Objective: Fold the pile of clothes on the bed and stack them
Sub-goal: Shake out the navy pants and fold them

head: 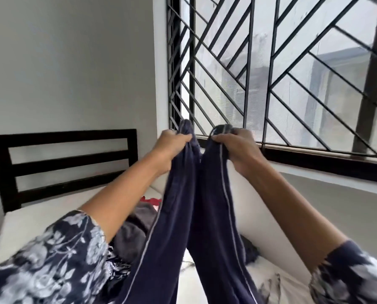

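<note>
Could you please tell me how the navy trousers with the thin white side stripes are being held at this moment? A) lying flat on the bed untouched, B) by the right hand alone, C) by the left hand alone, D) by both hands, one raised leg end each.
D: the left hand and the right hand each grip one raised end of the navy trousers with thin white side stripes.

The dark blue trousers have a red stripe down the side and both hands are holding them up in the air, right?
Not quite. In the head view the stripe down the side of the dark blue trousers is white, not red. The rest is right: the left hand and the right hand both grip them and hold them up.
</note>
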`<state>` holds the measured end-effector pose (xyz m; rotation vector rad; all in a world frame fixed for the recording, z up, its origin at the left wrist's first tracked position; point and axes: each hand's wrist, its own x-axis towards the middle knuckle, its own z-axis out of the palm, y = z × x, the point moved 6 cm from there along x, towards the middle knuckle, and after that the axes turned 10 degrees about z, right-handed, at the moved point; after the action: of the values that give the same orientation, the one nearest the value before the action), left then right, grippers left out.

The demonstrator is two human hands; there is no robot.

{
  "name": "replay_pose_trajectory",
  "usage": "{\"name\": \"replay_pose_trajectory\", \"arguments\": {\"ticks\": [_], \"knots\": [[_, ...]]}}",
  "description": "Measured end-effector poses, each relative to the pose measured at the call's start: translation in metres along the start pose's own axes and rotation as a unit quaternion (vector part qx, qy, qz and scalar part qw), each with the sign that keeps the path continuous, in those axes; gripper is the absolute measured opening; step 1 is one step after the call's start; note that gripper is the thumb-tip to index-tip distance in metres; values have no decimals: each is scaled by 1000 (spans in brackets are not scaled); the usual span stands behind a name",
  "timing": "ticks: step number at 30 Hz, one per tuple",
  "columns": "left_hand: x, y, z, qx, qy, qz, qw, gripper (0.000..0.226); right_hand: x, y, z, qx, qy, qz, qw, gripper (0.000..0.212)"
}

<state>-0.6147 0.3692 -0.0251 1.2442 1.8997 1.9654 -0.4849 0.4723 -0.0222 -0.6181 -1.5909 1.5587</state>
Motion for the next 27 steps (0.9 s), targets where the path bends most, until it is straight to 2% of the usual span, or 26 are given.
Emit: {"name": "replay_pose_trajectory", "arguments": {"ticks": [1,3,6,8,11,13,16,18,21,24,25,27], "knots": [[-2,2,9,7,-9,12,1000,12,-6,0,13,-5,-14,-15,1000,11],[-6,5,17,-4,-25,16,1000,27,-18,-1,30,-22,-29,-42,998,19],[-13,14,18,-77,-60,8,995,49,-34,-7,47,-10,-106,-66,992,21],[-14,20,16,-84,-74,21,994,50,-43,-12,54,-13,-168,-83,982,30],[-6,26,3,-75,-19,41,996,39,-47,-20,56,9,-229,-84,970,46],[1,25,-7,-80,18,35,996,39,-44,-23,51,11,-209,-83,974,48],[5,24,-19,-88,46,34,995,33,-32,-18,21,-29,-33,-106,993,28],[7,26,-24,-103,40,47,993,27,-23,-6,0,-20,40,-80,996,19],[5,37,-30,-110,6,83,990,25,-12,22,-11,-28,-5,55,998,42],[4,53,-35,-103,-12,112,988,28,-11,41,-2,-33,-84,125,988,89],[4,59,-37,-107,-15,121,987,30,-11,42,4,-50,-109,117,986,95],[5,67,-40,-119,-27,131,984,35,-12,40,20,-67,-159,99,980,87]]}}
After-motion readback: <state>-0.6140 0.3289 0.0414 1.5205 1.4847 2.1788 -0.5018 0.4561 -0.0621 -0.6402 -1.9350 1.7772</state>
